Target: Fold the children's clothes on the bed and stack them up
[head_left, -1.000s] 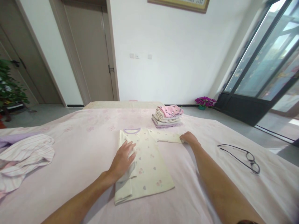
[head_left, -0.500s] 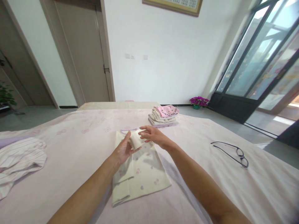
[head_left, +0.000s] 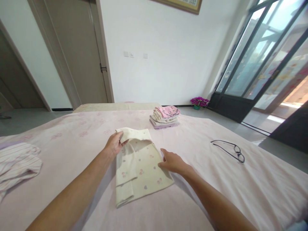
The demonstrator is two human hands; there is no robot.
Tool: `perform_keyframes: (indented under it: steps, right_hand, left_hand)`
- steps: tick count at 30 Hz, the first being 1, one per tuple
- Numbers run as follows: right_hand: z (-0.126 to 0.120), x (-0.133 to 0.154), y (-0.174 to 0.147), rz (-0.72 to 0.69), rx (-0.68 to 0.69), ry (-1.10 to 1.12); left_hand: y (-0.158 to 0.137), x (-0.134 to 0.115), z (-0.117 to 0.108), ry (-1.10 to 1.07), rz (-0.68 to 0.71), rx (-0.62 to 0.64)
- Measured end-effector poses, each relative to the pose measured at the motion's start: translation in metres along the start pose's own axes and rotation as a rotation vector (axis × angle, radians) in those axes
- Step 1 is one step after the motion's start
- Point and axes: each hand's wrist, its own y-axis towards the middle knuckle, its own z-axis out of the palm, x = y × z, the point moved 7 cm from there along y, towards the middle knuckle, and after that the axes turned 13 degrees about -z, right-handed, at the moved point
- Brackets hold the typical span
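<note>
So, the long-sleeved cream top [head_left: 150, 166] is on the pink floral sheet [head_left: 79, 166], near side and roughly mid-scene, between both forearms. It's printed with little cherries and grey hearts. One sleeve is doubled down over the left part of the body, its end near the hem. A second strip, which looks like the other sleeve, goes across the far end and bows up a bit off the fabric.

The left hand [head_left: 115, 143] has the far left end of that strip pinched, thumb on top and fingers curled underneath, pretty much closed on the cloth. The right hand [head_left: 172, 162] is at the right edge of the body, thumb and index finger spread well apart, thumb tip over the fabric. Doesn't look like it's gripping anything, and I can't tell if it's actually pressing down.

Beyond the right hand there's a stack of folded clothes [head_left: 163, 121], with a pink piece with black lettering [head_left: 168, 111] on top. Dark-framed eyeglasses [head_left: 237, 149] lie over on the right with the arms unfolded. Far left has a crumpled striped garment [head_left: 20, 163], with some purple cloth [head_left: 8, 145] just behind it.
</note>
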Motion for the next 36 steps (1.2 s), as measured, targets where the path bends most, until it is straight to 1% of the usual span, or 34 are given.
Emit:
perform_keyframes:
  steps: [5,9,13,19,23,24,26,28,29,30,31,33,36]
  right_hand:
    - [0.008,0.009,-0.002,-0.004,-0.026,0.048]
    - [0.01,0.032,-0.002,-0.077,-0.065,0.074]
    - [0.016,0.053,0.002,-0.123,-0.046,0.083]
    - [0.028,0.07,0.005,-0.14,-0.059,0.089]
    - [0.031,0.074,0.0,-0.192,-0.018,0.203]
    - [0.028,0.071,0.0,-0.195,-0.032,0.231]
    - [0.016,0.062,0.003,-0.193,-0.128,0.22]
    - [0.0,0.055,0.01,-0.237,-0.265,0.122]
    - [-0.005,0.055,0.013,-0.282,-0.315,0.056]
    - [-0.006,0.056,0.018,-0.334,-0.337,-0.01]
    - [-0.003,0.059,0.022,-0.391,-0.331,-0.07]
    - [0.011,0.065,0.029,-0.488,-0.261,-0.163]
    - [0.035,0.07,0.033,-0.551,-0.12,-0.187]
  left_hand:
    - [0.005,-0.027,0.002,-0.018,0.039,-0.014]
    - [0.007,-0.039,-0.006,-0.03,0.05,-0.054]
    - [0.01,-0.041,-0.021,-0.037,0.052,-0.102]
    - [0.02,-0.037,-0.043,-0.032,0.057,-0.145]
    - [0.026,-0.033,-0.055,-0.017,0.05,-0.171]
    - [0.027,-0.032,-0.059,-0.014,0.048,-0.182]
    - [0.028,-0.03,-0.064,-0.007,0.049,-0.202]
    - [0.028,-0.029,-0.066,0.002,0.056,-0.216]
    - [0.028,-0.03,-0.066,0.009,0.062,-0.219]
    - [0.028,-0.03,-0.066,0.018,0.069,-0.22]
    - [0.027,-0.031,-0.065,0.029,0.078,-0.221]
    - [0.023,-0.034,-0.061,0.056,0.103,-0.218]
    - [0.016,-0.038,-0.055,0.111,0.149,-0.198]
